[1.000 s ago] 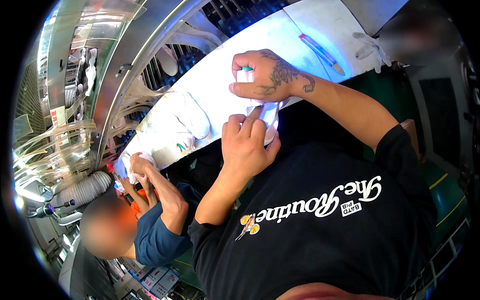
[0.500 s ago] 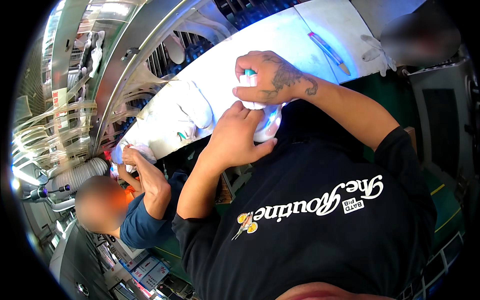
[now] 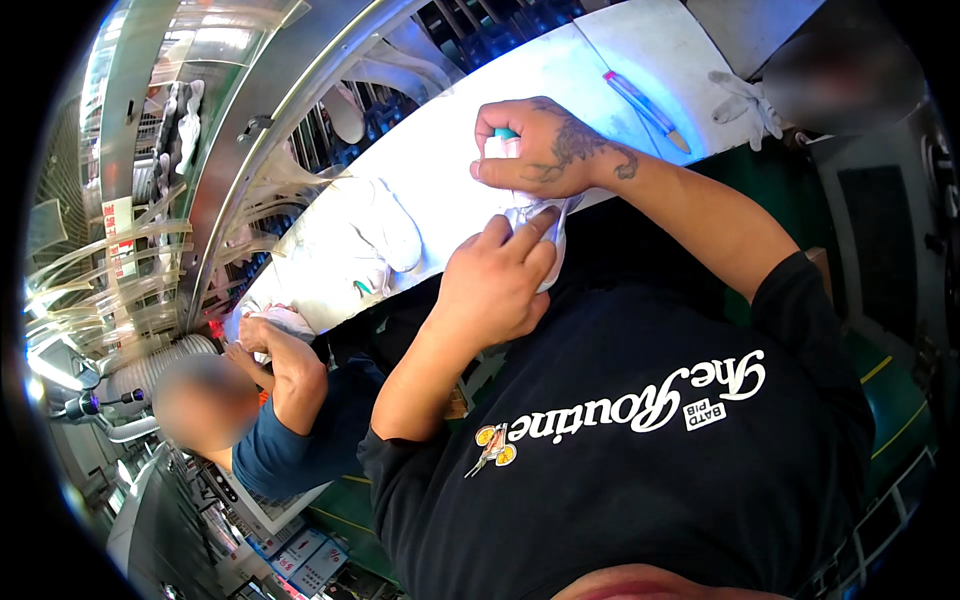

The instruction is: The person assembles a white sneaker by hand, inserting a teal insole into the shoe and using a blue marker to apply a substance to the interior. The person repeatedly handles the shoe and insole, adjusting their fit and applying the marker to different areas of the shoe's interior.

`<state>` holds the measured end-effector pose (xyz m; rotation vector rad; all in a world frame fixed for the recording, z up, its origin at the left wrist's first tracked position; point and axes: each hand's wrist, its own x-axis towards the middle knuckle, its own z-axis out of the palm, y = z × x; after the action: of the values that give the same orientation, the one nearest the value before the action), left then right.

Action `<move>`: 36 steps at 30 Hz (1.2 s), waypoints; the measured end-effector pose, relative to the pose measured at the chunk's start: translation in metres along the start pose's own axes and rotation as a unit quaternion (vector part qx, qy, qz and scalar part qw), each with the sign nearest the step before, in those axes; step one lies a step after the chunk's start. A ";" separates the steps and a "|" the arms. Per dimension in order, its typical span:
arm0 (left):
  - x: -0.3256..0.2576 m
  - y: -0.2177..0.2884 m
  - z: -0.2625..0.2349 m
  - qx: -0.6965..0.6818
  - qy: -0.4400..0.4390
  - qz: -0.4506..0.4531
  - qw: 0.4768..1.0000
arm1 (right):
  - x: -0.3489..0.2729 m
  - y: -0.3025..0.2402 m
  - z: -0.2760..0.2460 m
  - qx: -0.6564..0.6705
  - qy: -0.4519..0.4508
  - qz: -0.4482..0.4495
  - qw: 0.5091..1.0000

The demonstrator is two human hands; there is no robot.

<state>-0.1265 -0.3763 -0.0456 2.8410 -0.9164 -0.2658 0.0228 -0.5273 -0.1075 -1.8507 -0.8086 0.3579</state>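
Observation:
A white, soft-looking piece (image 3: 552,262) with a green patch hangs at the near edge of the table, in front of my shirt. My right hand (image 3: 540,150) is closed round its upper part, where the green shows between thumb and fingers. Lower down, my left hand (image 3: 495,275) has curled fingers against the same piece, with fingertips at its folded opening. The hands hide much of it, so its exact kind cannot be told. On the table to the left lies another white rounded piece (image 3: 400,240), with a bit of green beside it.
A blue-handled tool with a tan pointed tip (image 3: 648,112) lies on the white table (image 3: 540,70), right of my hands. Beyond it are pale gloves (image 3: 745,105). At left, a co-worker's hands (image 3: 258,335) work on a white item. Racks and clear plastic strips (image 3: 120,250) stand beyond.
My left hand has shifted slightly right; its thumb, stretched out before, is now tucked in and its fingers are curled at the white piece. My right hand keeps its hold.

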 end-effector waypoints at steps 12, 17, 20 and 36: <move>-0.008 0.016 0.015 0.081 -0.009 -0.094 0.992 | 0.010 0.000 0.003 -0.003 0.006 0.010 1.000; -0.005 0.016 0.010 0.066 -0.003 -0.056 0.996 | 0.010 0.002 0.008 -0.018 0.008 0.001 1.000; -0.003 0.009 0.003 0.054 -0.026 -0.046 0.997 | 0.008 -0.003 0.005 -0.016 -0.006 -0.005 1.000; -0.010 0.019 0.020 -0.003 0.046 -0.147 0.988 | 0.016 0.000 0.004 -0.004 0.011 0.005 1.000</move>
<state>-0.1500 -0.3875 -0.0599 2.9485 -0.4767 -0.1670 0.0320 -0.5139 -0.1072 -1.8644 -0.7868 0.3410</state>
